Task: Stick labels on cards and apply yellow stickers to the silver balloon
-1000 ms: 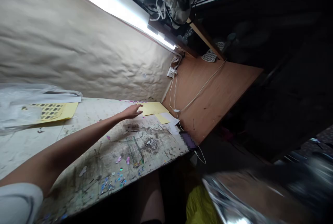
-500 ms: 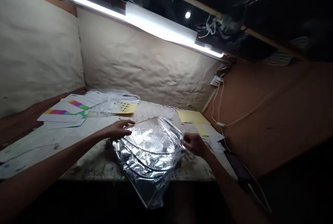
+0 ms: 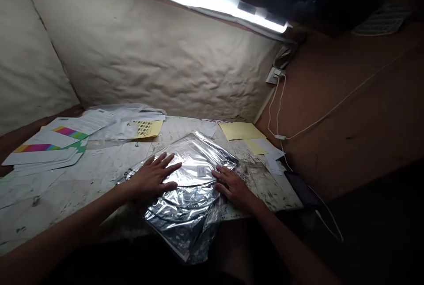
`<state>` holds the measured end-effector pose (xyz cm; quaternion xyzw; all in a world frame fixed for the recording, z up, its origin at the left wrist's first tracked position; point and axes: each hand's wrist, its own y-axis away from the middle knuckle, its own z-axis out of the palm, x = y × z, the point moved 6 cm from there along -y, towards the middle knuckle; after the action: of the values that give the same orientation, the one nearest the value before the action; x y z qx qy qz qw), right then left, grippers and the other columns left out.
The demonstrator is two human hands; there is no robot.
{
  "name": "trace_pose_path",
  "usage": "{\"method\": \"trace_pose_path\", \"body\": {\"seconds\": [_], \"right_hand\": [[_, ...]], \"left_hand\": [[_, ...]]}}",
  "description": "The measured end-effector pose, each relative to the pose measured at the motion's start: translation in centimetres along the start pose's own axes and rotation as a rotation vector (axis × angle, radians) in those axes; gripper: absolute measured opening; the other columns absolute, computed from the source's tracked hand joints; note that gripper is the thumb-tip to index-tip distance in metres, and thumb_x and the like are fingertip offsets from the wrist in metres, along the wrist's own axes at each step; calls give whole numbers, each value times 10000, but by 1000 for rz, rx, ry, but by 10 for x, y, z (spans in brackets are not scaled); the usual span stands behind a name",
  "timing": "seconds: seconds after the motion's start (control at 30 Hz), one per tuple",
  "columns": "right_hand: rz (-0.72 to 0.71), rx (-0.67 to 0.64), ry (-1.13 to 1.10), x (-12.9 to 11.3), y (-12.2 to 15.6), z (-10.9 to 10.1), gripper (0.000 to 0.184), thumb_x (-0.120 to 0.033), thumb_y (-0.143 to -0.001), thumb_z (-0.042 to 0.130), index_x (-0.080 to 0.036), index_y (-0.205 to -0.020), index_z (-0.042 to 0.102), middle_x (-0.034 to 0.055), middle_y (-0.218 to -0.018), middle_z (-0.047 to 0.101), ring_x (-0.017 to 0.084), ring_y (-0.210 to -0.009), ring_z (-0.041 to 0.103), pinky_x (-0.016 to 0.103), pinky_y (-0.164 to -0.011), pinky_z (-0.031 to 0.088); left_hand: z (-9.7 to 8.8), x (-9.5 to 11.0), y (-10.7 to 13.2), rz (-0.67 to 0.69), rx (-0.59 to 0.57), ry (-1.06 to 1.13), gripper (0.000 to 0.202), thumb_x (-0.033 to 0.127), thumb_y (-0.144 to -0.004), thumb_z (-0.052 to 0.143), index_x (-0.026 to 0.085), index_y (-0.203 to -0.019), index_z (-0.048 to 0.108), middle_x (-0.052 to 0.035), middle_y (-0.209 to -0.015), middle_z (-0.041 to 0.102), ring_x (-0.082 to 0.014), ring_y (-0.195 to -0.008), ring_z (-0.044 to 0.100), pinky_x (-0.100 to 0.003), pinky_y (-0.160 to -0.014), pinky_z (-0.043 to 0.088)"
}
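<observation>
Your shiny clear plastic packet (image 3: 194, 205) is on the worktable (image 3: 82, 188), right under both hands, its near corner hanging past the front edge toward your lap. L hand (image 3: 154, 177): palm down, fingers spread and loose, not clenched, laid over the packet's L side; fingertips point in twd the middle, so most of the sheet is to their R. R hand (image 3: 233, 188): on the R side, fingers close tog. & slightly bent, tips resting on the plastic, no grip visible; can't tell what the thumb's doing. Btwn the two sets of fingertips is a small pale label (image 3: 201, 171), nearer the R ones. The far corner sticks out beyond both hands; dark curved lines cross the part below the fingers. Farther back, R: yellow sheet (image 3: 240, 130), well apart from your fingers. Back L: striped cards (image 3: 46, 155) next to a crumpled clear bag (image 3: 112, 121). Phone (image 3: 298, 188) w/ cable at the R end.
</observation>
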<state>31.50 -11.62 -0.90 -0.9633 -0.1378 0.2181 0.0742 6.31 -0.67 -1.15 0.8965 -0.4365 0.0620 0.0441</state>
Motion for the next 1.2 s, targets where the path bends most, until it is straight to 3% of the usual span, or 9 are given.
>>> {"method": "trace_pose_path", "body": {"seconds": [0.2,0.3,0.5,0.63,0.77,0.9,1.0,1.1,1.2], "right_hand": [[35,-15,-12,31,43,-9,454,-319,-940,522,-276,-1392,501,68,-1470,455,263,-1370,403,484,-1125,348],[64,-4,33,29,56,-14,526,-380,-907,570,-256,-1410,478,86,-1479,439,294,-1379,383,510,-1116,354],[-224,15,114,-50,60,15,909,-589,-745,694,-271,-1504,308,86,-1579,231,368,-1446,205,549,-1157,259],[-422,34,171,-94,45,51,612,-278,-885,592,-303,-1461,384,54,-1519,376,300,-1398,353,498,-1122,345],[-519,180,170,-101,36,53,441,-86,-908,489,-266,-1302,573,47,-1379,558,256,-1310,486,440,-1048,447],[-617,354,56,-106,29,13,302,-108,-923,498,-223,-1155,653,44,-1105,726,207,-1085,662,329,-877,547],[-563,515,11,-114,4,-41,251,-88,-903,511,-213,-1013,700,6,-804,754,134,-748,714,212,-664,519],[-471,589,124,-132,-42,-104,217,-166,-877,546,-210,-1006,714,-6,-721,720,115,-616,656,205,-604,456],[-320,744,280,-152,-100,-175,237,-230,-908,494,-215,-1027,699,4,-728,695,146,-666,635,242,-658,450]], "left_hand": [[-3,-19,9,-36,9,-18,764,722,-850,380,353,-1503,230,-54,-1595,118,-334,-1467,134,-496,-1156,140],[-7,-37,8,-85,24,5,759,711,-854,389,335,-1501,260,-51,-1593,150,-328,-1463,159,-478,-1157,176],[-11,-91,24,-311,142,95,678,587,-926,291,176,-1446,431,-87,-1516,380,-311,-1424,291,-437,-1155,259],[-29,-97,55,-352,426,195,580,537,-931,338,157,-1279,605,-112,-1302,618,-287,-1188,584,-394,-1036,436],[-30,-67,82,-85,343,278,472,486,-943,422,232,-1307,581,-67,-1353,585,-261,-1270,521,-388,-1065,416],[-19,-41,103,107,236,175,675,539,-793,655,282,-1394,486,-90,-1524,373,-336,-1426,276,-499,-1130,307],[-23,-34,103,59,350,167,657,467,-789,682,232,-1374,496,-123,-1443,482,-326,-1342,420,-473,-1101,347],[-44,-28,92,-26,551,237,322,374,-889,564,166,-1121,644,-82,-1070,701,-226,-947,664,-320,-865,499],[-83,-19,85,-132,809,414,241,389,-872,586,154,-854,636,7,-696,627,-129,-612,579,-224,-599,448]]}}
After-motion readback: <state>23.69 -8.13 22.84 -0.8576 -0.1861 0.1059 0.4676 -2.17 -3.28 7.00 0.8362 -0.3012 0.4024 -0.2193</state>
